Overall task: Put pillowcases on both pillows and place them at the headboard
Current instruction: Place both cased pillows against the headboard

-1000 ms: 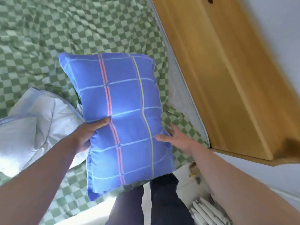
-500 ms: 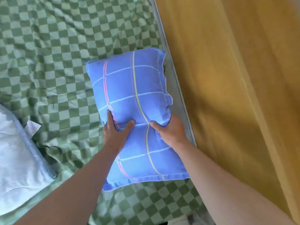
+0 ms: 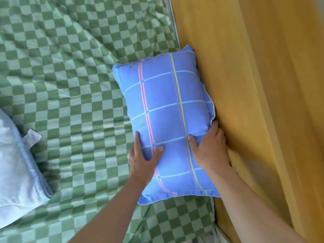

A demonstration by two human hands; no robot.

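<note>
A white pillow (image 3: 15,165) is lying at the left edge of the bed, partly cut off by the frame, with a small fabric tab sticking out of its near side. It is resting on the green checkered sheet (image 3: 70,85), which is covering the whole bed and wrinkling in places. Well apart from it, toward the bed's right edge, a blue pillow (image 3: 166,111) in a cased cover with pink, yellow and pale stripes is lying flat on the sheet. The left hand (image 3: 143,160) is pressing on the pillow's left side near its lower half, fingers spread and curling over the edge, thumb lying on top; it is holding the fabric rather than hanging loose. The right hand (image 3: 210,148) is gripping the pillow's right side, thumb on top and fingers tucking between the pillow and the wood. The pillow's long right side is touching the wooden headboard (image 3: 254,102), which is running along the bed's right edge.
</note>
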